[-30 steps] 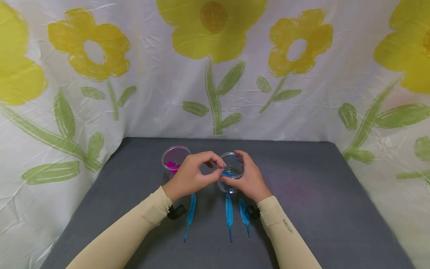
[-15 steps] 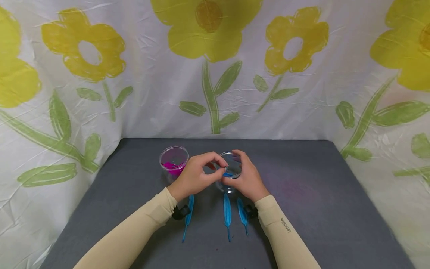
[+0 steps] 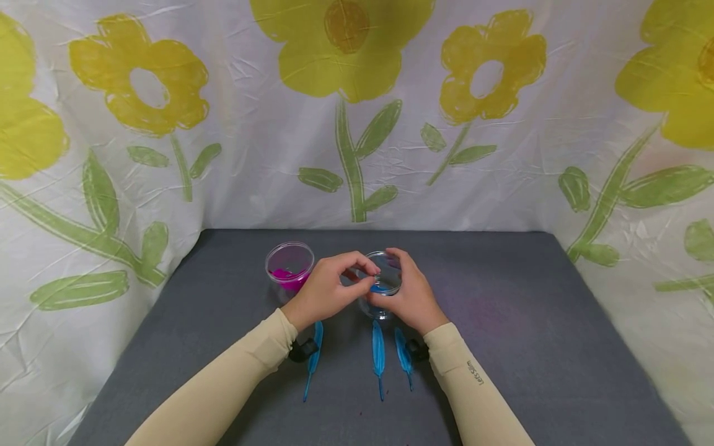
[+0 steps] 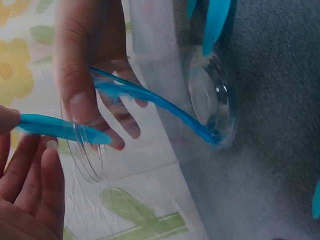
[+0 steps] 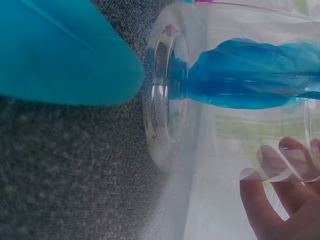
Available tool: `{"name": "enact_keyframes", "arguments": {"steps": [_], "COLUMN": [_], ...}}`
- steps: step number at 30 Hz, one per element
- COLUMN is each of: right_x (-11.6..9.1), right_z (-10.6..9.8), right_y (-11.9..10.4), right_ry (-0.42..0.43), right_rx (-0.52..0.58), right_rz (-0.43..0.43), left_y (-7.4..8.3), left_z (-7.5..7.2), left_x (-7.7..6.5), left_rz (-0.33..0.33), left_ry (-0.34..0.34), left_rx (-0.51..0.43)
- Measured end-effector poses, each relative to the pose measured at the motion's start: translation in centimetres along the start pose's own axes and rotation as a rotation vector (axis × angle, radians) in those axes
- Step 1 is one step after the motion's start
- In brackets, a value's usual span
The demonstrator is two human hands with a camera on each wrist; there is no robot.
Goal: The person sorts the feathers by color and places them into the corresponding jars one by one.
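Note:
My right hand (image 3: 414, 294) grips a clear plastic cup (image 3: 383, 313) near its rim, thumb in front and fingers behind. The cup stands upright, its base at the cloth. Inside it, a blue feather (image 4: 165, 105) leans from the base up to the rim. Between thumb and fingertips, my left hand (image 3: 330, 285) pinches another blue feather (image 4: 60, 129); its far end overlaps the cup's mouth in the left wrist view. In the head view that held feather is barely visible. On the cloth, nearer the body, lie a left feather (image 3: 314, 359), a middle feather (image 3: 378, 353) and a right feather (image 3: 403, 359), all blue.
A second clear cup (image 3: 290, 253) with magenta pieces (image 3: 286, 275) in it stands to the left, behind the left hand. Dark grey cloth (image 3: 519, 347) covers the table. A white curtain (image 3: 245, 173) with yellow flowers hangs along the back and sides.
My left hand has moved slightly right, over the cup's mouth, and the second cup shows more fully. The right hand keeps its hold. The whole head view has shifted a little.

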State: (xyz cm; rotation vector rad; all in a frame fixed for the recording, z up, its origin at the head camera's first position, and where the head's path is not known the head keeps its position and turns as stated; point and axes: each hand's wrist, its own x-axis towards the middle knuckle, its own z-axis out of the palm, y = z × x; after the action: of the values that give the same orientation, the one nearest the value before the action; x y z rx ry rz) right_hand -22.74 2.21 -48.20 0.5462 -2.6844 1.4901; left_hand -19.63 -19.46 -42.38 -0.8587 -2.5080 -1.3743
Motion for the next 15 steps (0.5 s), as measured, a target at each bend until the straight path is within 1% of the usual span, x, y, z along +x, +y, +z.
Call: {"name": "enact_keyframes", "arguments": {"steps": [6,10,15], "right_x": [0.0,0.0,0.1], "right_z": [0.1,0.1,0.0], "right_y": [-0.1,0.0,0.1], "right_ry": [-0.001,0.003,0.003], "right_rx": [-0.012,-0.006,-0.010], "right_rz": [-0.013,-0.020,-0.020], "left_y": [-0.7,-0.9,-1.2], "left_z": [0.0,-0.2,-0.7], "left_x": [-0.5,-1.0,-1.8], "left_rz": [-0.056,-0.050,-0.031], "left_ry": [-0.030,-0.030,-0.003], "left_rx": [0.087,0.129,0.176]}}
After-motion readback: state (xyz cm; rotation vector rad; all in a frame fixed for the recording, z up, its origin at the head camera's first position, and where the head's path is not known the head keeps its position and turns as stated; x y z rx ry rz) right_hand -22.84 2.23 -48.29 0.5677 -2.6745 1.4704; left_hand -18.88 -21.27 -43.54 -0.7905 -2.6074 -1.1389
